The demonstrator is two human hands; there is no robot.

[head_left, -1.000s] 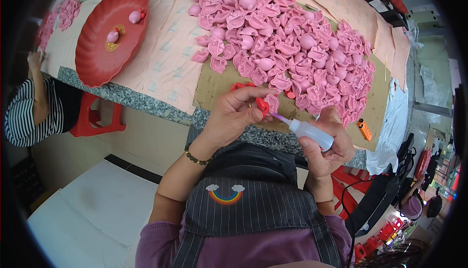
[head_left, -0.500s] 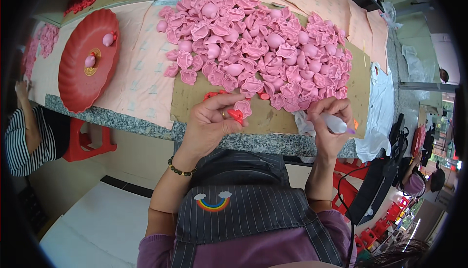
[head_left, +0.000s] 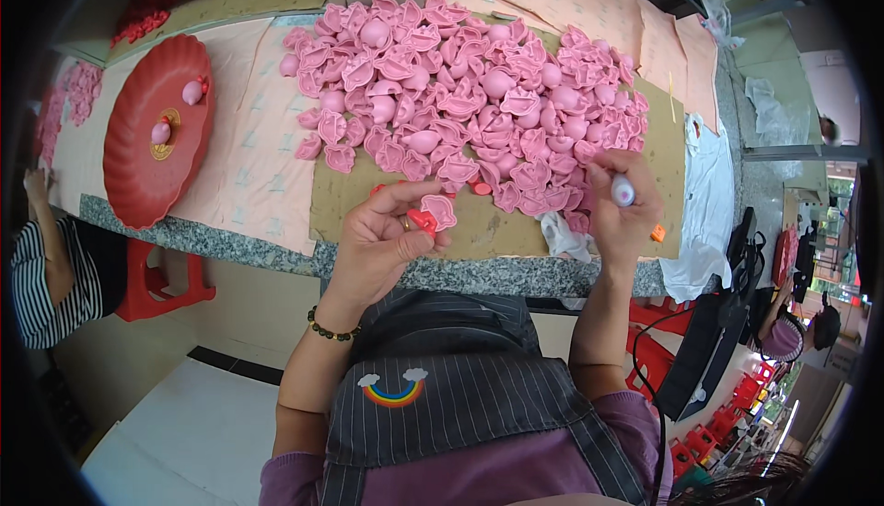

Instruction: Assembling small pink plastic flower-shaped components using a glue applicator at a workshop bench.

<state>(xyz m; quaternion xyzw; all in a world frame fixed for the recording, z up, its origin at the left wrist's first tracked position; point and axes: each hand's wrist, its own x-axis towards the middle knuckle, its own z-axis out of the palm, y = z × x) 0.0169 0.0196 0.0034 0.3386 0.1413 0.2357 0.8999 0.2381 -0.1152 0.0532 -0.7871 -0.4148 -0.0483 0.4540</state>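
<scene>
My left hand pinches a small glossy red piece together with a pink hollow half-shell, just above the brown board. In the palm of my right hand sits a small white squeeze bottle, its end turned upward. The thumb and forefinger of that hand reach the right edge of a heap of pink plastic shells; whether they grip one cannot be made out. Another red piece lies at the heap's near edge, partly behind the left fingers.
A red scalloped dish on the left holds two pink-and-red pieces. A crumpled white cloth and a small orange piece flank my right wrist. The granite edge runs in front. Another person's arm shows far left.
My right hand has moved up to the heap's edge, and the bottle in it has swung from pointing right to pointing upward. My left hand keeps its pinch. The whole view has shifted slightly.
</scene>
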